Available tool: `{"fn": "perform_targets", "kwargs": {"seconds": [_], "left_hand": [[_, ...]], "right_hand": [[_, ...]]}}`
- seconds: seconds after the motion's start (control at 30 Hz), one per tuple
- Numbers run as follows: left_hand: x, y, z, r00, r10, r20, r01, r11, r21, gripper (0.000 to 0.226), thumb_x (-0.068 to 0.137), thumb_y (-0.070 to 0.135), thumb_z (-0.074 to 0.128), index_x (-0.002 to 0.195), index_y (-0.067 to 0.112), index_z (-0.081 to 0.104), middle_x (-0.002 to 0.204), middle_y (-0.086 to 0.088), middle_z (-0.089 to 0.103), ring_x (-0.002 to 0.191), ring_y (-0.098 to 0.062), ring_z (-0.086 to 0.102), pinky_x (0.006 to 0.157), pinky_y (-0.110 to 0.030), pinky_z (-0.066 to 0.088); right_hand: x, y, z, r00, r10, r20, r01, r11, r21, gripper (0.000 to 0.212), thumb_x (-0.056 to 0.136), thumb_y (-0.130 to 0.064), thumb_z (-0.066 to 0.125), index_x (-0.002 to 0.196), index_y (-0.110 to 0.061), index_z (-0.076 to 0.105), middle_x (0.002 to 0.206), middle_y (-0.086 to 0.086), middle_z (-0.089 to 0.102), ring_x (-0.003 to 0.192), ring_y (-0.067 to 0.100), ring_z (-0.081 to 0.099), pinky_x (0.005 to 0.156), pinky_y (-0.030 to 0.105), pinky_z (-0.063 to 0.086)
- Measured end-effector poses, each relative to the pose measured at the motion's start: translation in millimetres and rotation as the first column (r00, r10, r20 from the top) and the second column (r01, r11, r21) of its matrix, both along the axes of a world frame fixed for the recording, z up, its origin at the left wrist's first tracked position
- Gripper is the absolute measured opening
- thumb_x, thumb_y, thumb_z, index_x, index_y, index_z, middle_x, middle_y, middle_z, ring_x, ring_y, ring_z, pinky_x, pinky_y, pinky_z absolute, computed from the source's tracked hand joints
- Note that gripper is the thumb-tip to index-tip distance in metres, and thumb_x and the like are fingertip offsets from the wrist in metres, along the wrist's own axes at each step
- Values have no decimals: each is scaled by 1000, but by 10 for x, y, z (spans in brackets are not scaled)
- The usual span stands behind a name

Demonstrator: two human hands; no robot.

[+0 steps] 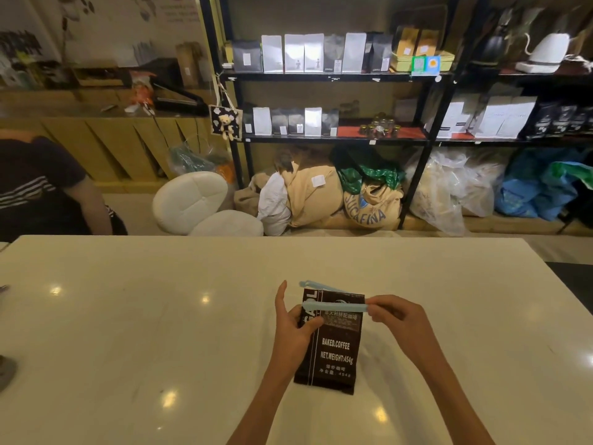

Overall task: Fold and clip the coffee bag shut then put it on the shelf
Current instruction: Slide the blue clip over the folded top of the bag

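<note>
A dark brown coffee bag [333, 351] printed "BAKED.COFFEE" stands on the white table [160, 316], its top folded over. A light blue sealing clip [333, 306] straddles the folded top, one arm behind the bag and one across its front, spread apart at the left end. My left hand [293, 329] grips the bag's upper left side, thumb on the front, index finger pointing up. My right hand [396, 319] pinches the clip's right end. The black shelf [333, 77] stands behind the table, with rows of coffee bags on it.
A person in a dark striped shirt [41, 184] sits at the table's far left. White cushioned stools [192, 200] and burlap sacks [369, 200] lie on the floor between table and shelf. Kettles [545, 49] and jars [380, 126] share the shelf.
</note>
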State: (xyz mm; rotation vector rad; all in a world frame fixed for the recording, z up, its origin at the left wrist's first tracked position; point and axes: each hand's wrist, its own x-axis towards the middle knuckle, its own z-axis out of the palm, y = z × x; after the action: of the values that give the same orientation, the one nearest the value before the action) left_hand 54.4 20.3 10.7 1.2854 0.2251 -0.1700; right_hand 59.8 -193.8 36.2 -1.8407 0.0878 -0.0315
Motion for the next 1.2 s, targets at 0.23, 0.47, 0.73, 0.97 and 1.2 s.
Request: {"fn": "perform_targets", "kwargs": {"seconds": [0.23, 0.47, 0.73, 0.97, 1.2], "left_hand": [[35, -8, -8, 1000, -5, -24, 4, 1000, -16, 105, 85, -8, 65, 152, 44, 3, 109, -8, 71, 89, -22, 76, 67, -35, 62], [81, -24, -14, 999, -21, -39, 23, 998, 53, 106, 86, -5, 65, 151, 46, -1, 107, -9, 69, 85, -20, 77, 70, -38, 62], [105, -45, -56, 999, -10, -39, 12, 998, 56, 92, 88, -3, 64, 152, 36, 11, 103, 3, 70, 81, -10, 77, 62, -26, 60], [114, -34, -60, 1000, 2, -16, -2, 1000, 19, 57, 87, 0, 65, 132, 25, 40, 116, -12, 69, 91, -22, 76, 69, -34, 62], [138, -6, -68, 1000, 9, -16, -9, 1000, 28, 58, 86, -1, 67, 129, 25, 38, 111, -13, 70, 89, -22, 76, 68, -33, 61]], "right_hand": [[25, 112, -32, 998, -56, 20, 53, 993, 104, 13, 83, -4, 73, 92, -10, 66, 93, 8, 76, 84, 17, 74, 66, 24, 60], [28, 164, -85, 994, -112, -7, 112, 982, 154, 22, 83, -8, 74, 94, -19, 59, 96, 8, 75, 89, 17, 73, 65, 24, 60], [53, 264, -190, 987, -157, -23, 158, 972, 171, 22, 86, -14, 72, 98, -21, 56, 99, 7, 74, 93, 22, 71, 69, 29, 57], [54, 505, -266, 987, -162, -24, 163, 956, 243, 23, 93, -13, 62, 115, -17, 57, 111, 1, 65, 101, 16, 66, 66, 19, 59], [70, 690, -225, 974, -161, -162, 216, 877, 430, 36, 86, -21, 71, 117, -20, 53, 104, 9, 72, 85, 24, 75, 69, 37, 63]]}}
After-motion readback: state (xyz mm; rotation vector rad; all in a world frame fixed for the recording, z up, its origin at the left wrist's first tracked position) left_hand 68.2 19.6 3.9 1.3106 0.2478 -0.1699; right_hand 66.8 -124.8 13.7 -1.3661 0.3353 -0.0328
